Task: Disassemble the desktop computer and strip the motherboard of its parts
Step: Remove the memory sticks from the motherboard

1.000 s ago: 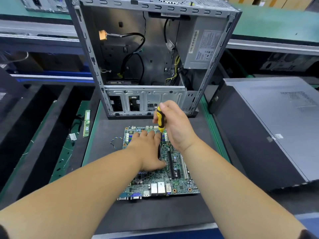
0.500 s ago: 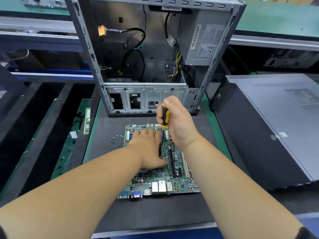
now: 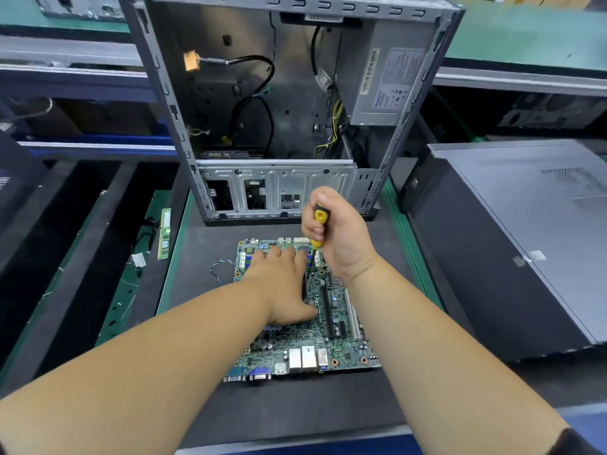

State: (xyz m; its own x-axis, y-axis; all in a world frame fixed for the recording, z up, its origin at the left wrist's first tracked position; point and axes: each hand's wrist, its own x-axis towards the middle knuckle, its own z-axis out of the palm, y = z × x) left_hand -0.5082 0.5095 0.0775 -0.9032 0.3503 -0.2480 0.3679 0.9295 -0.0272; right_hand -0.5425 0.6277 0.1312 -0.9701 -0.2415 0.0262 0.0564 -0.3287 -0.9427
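My left hand [image 3: 285, 284] lies flat on the green board [image 3: 328, 343], fingers straight, and it hides what is under it. The board sits on the dark mat [image 3: 203, 257] in front of the open computer case [image 3: 289, 103]. My right hand [image 3: 338, 234] holds a yellow and black screwdriver [image 3: 319, 224] tight. Its tip goes down beside my left hand, and I cannot see what it touches.

Bright, even light falls from overhead, leaving only soft shadows. The wide lens bows straight lines near the edges. Far corners are slightly blurred; the middle is sharp, with no strong glare.
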